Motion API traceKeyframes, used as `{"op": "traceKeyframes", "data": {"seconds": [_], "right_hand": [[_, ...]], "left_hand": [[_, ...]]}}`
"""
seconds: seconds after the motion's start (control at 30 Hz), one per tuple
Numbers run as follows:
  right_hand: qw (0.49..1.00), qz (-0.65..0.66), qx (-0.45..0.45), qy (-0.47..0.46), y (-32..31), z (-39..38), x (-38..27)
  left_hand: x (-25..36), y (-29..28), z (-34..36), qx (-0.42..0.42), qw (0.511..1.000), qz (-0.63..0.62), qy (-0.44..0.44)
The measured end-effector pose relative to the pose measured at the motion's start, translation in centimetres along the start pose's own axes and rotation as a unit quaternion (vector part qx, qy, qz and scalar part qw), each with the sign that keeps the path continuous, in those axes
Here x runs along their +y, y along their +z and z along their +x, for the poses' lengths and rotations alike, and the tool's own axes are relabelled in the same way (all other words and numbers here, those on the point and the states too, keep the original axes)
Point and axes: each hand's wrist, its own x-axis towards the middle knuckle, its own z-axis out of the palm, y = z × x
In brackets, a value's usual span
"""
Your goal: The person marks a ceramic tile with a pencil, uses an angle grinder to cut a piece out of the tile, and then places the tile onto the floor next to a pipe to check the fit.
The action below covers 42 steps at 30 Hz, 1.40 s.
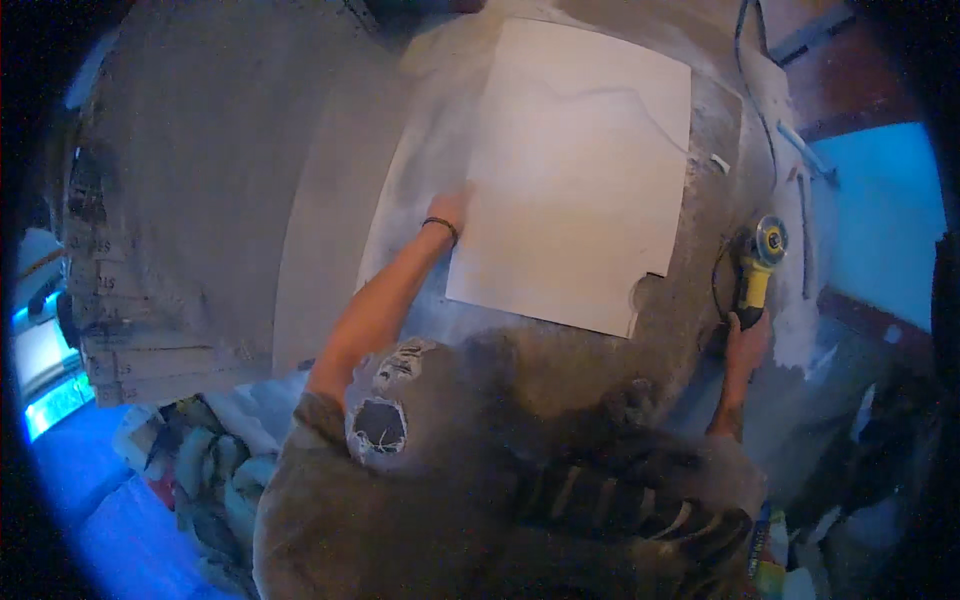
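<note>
A large pale tile (580, 190) lies flat on a dusty work surface in front of me, with a notch cut from its near right corner. My left hand (453, 210), a dark band at its wrist, is closed at the tile's left edge; its fingertips are blurred by dust. Off to the right, apart from the tile, my right hand (745, 342) is wrapped round the rear of a yellow angle grinder (756, 280). The grinder's disc points away from me and faces up. A faint grey line curves across the far part of the tile.
Large grey tiles (220, 180) are stacked at the left. A small white offcut (720, 163) lies right of the tile. A dark cable (740, 50) runs along the far right. Crumpled bags and debris (205, 465) lie at lower left. Dust hangs over the surface.
</note>
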Motion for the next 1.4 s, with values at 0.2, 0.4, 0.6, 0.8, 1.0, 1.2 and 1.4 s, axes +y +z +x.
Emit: {"op": "traceKeyframes", "data": {"seconds": [0.2,0.4,0.6,0.8,1.0,1.2,1.4], "right_hand": [[0.979,0.143,-0.135,0.047,1.3,4.3,4.2],[0.956,0.232,-0.138,0.116,1.2,3.7,0.8],[0.908,0.342,-0.146,0.192,-8.3,-3.9,-3.5],[0.898,0.408,-0.089,0.141,-13.7,-11.9,-6.3],[0.896,0.443,-0.009,-0.008,-18.3,-8.5,-16.4],[0.913,0.405,0.034,-0.042,-16.6,-5.4,-21.2],[0.687,0.623,-0.360,0.097,-0.1,-7.3,-13.4]], "left_hand": [[1.3,1.3,1.7,-0.002,0.991,-0.083,-0.105],[-1.6,-0.7,2.2,-0.011,0.993,0.048,0.105],[20.1,-5.9,1.2,-0.372,0.888,-0.224,0.150],[33.4,1.0,-5.9,-0.642,0.627,0.191,0.398],[36.0,1.8,-8.9,-0.621,0.640,-0.159,0.424],[35.3,0.8,-7.7,-0.495,0.705,-0.386,0.330],[31.3,0.4,-6.4,-0.459,0.787,-0.273,0.308]]}}
